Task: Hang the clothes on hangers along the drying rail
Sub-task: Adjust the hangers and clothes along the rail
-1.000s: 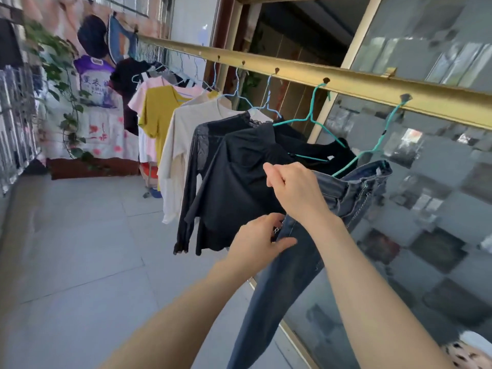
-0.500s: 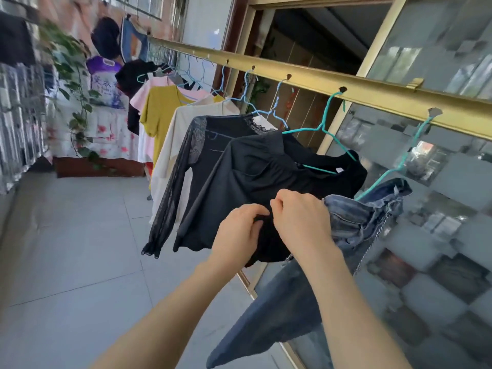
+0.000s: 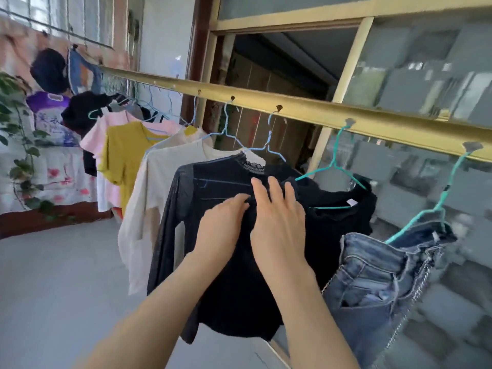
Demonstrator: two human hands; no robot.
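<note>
Head cam looks down along the drying rail [image 3: 319, 115], a flat brass-coloured metal strip with small holes punched in it, and a thin wire hanger is hooked into each hole.

Both hands are on the black top [image 3: 340, 225]. It's an opaque, soft-looking knit with a wavy neckline, and it hangs from a teal wire hanger [image 3: 332, 166] near the right end of the rail. The right hand [image 3: 279, 222] lies flat on the shoulder area, fingers straight and a bit spread, pressing the cloth and not gripping it. The left hand [image 3: 223, 225] sits just beside it with bent fingers. Its tips are buried in a fold and the thumb is hidden, so honestly I can't tell if it's really pinching.

To the right, faded blue jeans [image 3: 372, 275] hang by the waistband on a second teal hanger [image 3: 426, 217]. The denim is stiff, with a frayed edge and an open pocket.

To the left, touching the black top, there's a sheer mesh top [image 3: 213, 182] with a frilly lace collar on a pale blue hanger [image 3: 269, 145]. After that come a cream top [image 3: 159, 177], a mustard tee [image 3: 119, 150] and a pink one [image 3: 95, 134].

Behind the rail are frosted glass panes [image 3: 426, 62] in a yellow frame. Below is a smooth grey tiled floor [image 3: 53, 288], and a leafy vine [image 3: 16, 129] is at far left.
</note>
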